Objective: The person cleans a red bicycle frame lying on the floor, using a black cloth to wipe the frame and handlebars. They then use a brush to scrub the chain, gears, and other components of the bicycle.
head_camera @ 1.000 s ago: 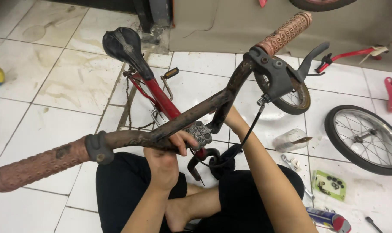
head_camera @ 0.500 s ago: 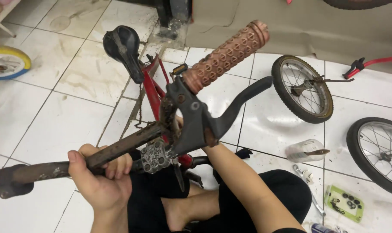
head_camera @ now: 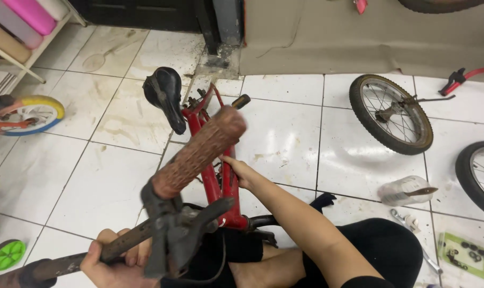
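A: left hand (head_camera: 111, 261)?
B: grip closed; fingers wrapped round the rusty handlebar tube (head_camera: 66, 262), bottom left of view; tube is bare metal, brown and pitted; a dark collar sits on it further left.

A: right hand (head_camera: 241, 172)?
B: forearm reaches forward past the knees; fingers lie against the red bike frame (head_camera: 214, 181), partly curled; cannot tell whether the grip is closed round the tube, the frame hides the fingertips.

A: where's the bar end?
B: nearest the camera; brown rubber handgrip (head_camera: 202, 152), ribbed and knobbly, worn; points up and away; black brake lever (head_camera: 191, 224) clamped just below it, matte, scuffed.

A: the bike itself?
B: frame lies on the white tiled floor (head_camera: 290, 138) between the person's legs; glossy red paint, chipped; black saddle (head_camera: 164, 98) at the far end, smooth, tapered.

A: around it?
B: loose spoked wheel (head_camera: 390, 113) flat on the tiles to the right, well apart; clear crumpled plastic bottle (head_camera: 404, 191) near the right knee; small wheel with yellow tyre (head_camera: 31, 114) at the left edge.
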